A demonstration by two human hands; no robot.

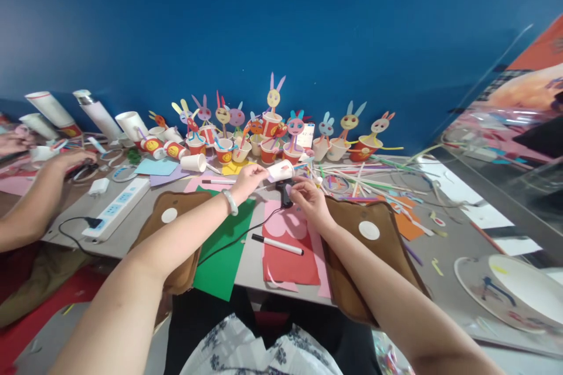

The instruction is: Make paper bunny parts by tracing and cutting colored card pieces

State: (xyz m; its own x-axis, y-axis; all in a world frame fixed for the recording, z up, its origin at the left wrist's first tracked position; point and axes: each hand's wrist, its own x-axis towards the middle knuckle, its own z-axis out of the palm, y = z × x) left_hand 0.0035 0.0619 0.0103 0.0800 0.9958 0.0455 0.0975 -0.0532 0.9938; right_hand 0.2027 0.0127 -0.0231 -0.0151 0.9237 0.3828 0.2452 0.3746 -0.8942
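My left hand [250,182] is closed, its fingertips pinching the edge of a white paper cup [281,170] tipped on its side. A pale purple strip shows by those fingertips. My right hand [309,198] has its thumb and fingers drawn together beside a black corded device [285,194], perhaps a glue gun. Something small and pale shows at these fingers, too small to name. Below lie red paper [290,266], pink paper [281,220] with rounded cut-outs, and a white marker [281,245] with a black cap. Green paper [226,246] lies to the left.
Paper cups [224,151] with bunny-faced figures line the blue wall. Coloured sticks [373,179] spread at right. Two brown pads [176,228] flank the papers. A power strip [116,208] and another person's arm [37,199] are at left; a round plastic lid [484,293] at right.
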